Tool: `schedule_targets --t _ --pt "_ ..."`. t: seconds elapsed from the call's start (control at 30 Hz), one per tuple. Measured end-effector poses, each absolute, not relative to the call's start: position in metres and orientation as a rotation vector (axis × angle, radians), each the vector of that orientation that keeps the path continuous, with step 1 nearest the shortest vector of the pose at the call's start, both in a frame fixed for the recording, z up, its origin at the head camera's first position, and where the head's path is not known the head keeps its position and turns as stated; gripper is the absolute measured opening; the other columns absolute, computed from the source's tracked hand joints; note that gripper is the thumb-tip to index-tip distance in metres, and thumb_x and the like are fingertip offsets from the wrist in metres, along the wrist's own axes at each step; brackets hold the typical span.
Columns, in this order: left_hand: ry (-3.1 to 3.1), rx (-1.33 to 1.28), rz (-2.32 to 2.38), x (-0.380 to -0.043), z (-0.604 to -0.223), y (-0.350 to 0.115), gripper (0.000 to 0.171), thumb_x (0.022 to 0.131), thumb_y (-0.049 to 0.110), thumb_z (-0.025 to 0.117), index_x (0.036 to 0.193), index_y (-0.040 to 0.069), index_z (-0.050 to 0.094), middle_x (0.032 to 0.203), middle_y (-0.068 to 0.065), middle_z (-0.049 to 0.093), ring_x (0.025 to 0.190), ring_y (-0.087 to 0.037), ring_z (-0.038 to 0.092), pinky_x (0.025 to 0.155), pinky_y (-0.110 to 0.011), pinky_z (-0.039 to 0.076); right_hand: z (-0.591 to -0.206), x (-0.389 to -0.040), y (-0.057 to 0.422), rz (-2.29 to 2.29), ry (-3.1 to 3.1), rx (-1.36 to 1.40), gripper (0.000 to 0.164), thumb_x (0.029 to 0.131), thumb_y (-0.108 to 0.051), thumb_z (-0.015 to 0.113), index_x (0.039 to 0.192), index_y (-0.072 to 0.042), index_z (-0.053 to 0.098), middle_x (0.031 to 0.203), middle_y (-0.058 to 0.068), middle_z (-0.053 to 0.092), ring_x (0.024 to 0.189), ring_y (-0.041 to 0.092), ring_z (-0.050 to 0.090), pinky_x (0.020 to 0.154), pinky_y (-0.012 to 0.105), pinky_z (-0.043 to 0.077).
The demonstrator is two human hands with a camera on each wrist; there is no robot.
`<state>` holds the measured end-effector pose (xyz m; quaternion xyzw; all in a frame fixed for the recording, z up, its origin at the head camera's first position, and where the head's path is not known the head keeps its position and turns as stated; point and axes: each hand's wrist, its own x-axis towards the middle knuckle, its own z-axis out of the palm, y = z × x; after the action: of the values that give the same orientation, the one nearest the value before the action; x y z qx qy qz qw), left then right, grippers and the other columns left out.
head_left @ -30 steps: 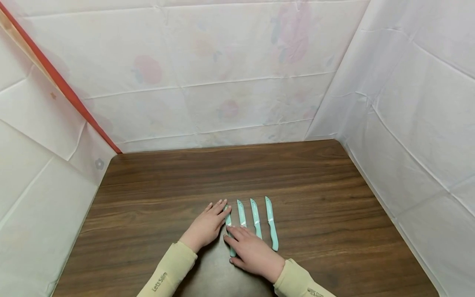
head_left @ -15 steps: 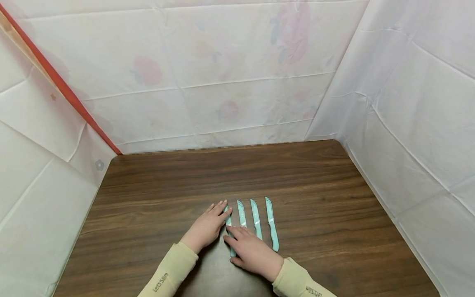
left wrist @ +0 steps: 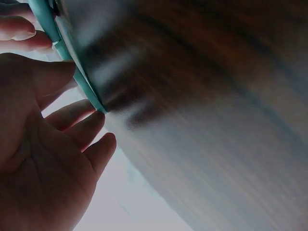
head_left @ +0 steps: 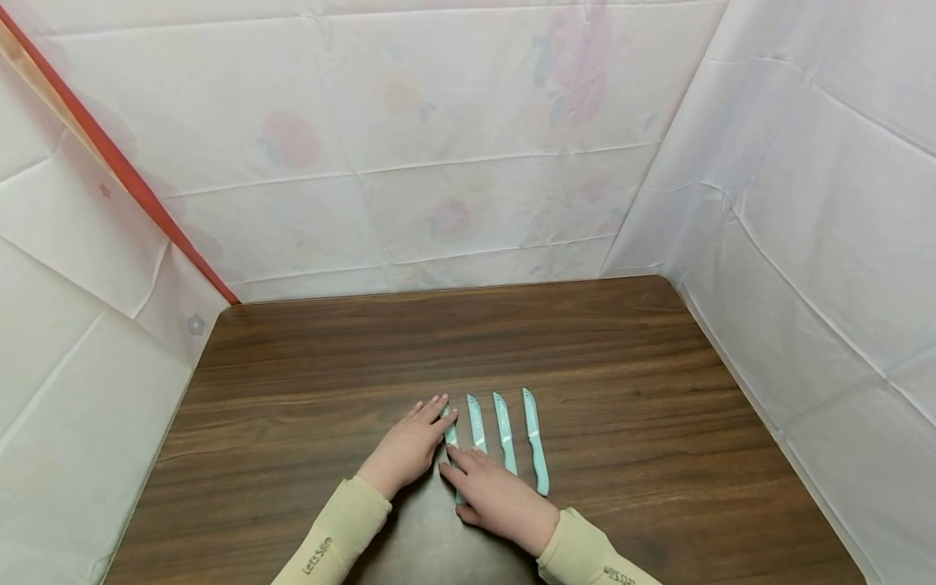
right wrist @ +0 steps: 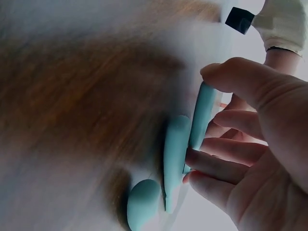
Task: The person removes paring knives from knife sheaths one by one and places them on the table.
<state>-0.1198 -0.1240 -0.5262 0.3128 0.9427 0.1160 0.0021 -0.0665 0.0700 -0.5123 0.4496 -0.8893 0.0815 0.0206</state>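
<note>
head view: i have both hands on the first knife [head_left: 450, 434], the turquoise one nearest the worktop's [head_left: 329, 349] left edge in a row of four. it lies about midway between the left and right edges, well short of the far edge, its blade pointing that way.

my left hand [head_left: 405, 447] is at the blade end, fingers loosely bent and a little spread. left wrist view shows my thumb against one side of the blade and fingertips by its point — a light pinch, little finger standing off.

my right hand [head_left: 504, 496] is partly closed on the handle. right wrist view has the thumb at the butt and the fingertips farther along — another light pinch.

toward the right edge come the second knife [head_left: 476, 422], the third knife [head_left: 504, 431] and the fourth knife [head_left: 535, 443], all apart. my right hand covers the second's handle and the end of the third's; the fourth is uncovered.

pale printed cloth [head_left: 468, 122] hangs beyond the far edge.
</note>
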Motion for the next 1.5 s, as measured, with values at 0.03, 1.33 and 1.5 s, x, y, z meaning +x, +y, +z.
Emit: schedule_targets --t 0.03,1.33,1.5 --pt "2.961 0.984 0.369 -0.120 -0.526 -0.124 0.041 0.095 0.009 0.057 0.136 0.006 0.053 0.145 -0.017 0.041 0.136 -0.028 0.035 0.111 -0.044 0.028 -0.512 -0.067 0.070 0.268 -2.754 1.396 0.058 0.081 -0.025 0.074 0.131 -0.004 0.054 0.135 0.017 0.049 0.120 0.029 0.051 0.100 0.040 0.043" --pt "3.024 0.917 0.252 -0.117 -0.518 -0.115 0.040 0.090 0.018 0.068 0.128 0.012 0.061 0.142 -0.018 0.044 0.134 -0.032 0.037 0.109 -0.049 0.030 -0.501 -0.069 0.079 0.353 -2.734 1.423 0.056 0.081 -0.012 0.065 0.135 -0.003 0.052 0.137 0.016 0.049 0.116 0.025 0.054 0.094 0.033 0.047" --pt "3.031 0.929 0.214 -0.116 -0.515 -0.115 0.040 0.090 0.018 0.068 0.129 0.011 0.060 0.141 -0.015 0.046 0.134 -0.031 0.037 0.110 -0.048 0.028 -0.500 -0.069 0.081 0.371 -2.748 1.420 0.054 0.084 -0.008 0.062 0.136 -0.005 0.051 0.140 0.016 0.047 0.119 0.025 0.052 0.095 0.034 0.047"
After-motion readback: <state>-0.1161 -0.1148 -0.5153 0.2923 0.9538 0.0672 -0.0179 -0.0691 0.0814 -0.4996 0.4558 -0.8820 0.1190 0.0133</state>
